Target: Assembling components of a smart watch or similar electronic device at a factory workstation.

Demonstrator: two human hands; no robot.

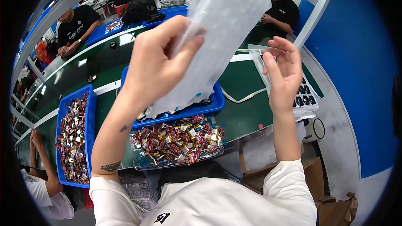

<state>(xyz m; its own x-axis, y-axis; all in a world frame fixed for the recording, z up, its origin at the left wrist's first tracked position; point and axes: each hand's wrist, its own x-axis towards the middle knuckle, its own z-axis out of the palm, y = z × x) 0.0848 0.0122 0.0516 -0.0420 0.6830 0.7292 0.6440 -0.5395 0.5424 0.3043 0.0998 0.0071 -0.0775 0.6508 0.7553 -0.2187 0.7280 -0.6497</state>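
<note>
My left hand (161,62) is closed around the edge of a whitish, translucent plastic sheet or flat bag (230,25), raised in front of me. The plastic slants from the upper right down over a blue tray (219,105) and hides most of what lies in it. My right hand (284,77) is up on the right with its fingers apart and nothing in them. Beneath that hand, rows of small black parts (307,100) sit on a white sheet or tray (309,113). Closest to my body, a clear plastic tray (178,165) holds a heap of small red, silver and yellow electronic parts (184,138).
Another blue tray (91,134) full of similar parts stands left on the green table (243,119). A white strap (243,100) lies on the table. A cup (313,130) and cardboard (314,171) are at lower right. Other people sit left and across; a white frame post (320,8) rises at right.
</note>
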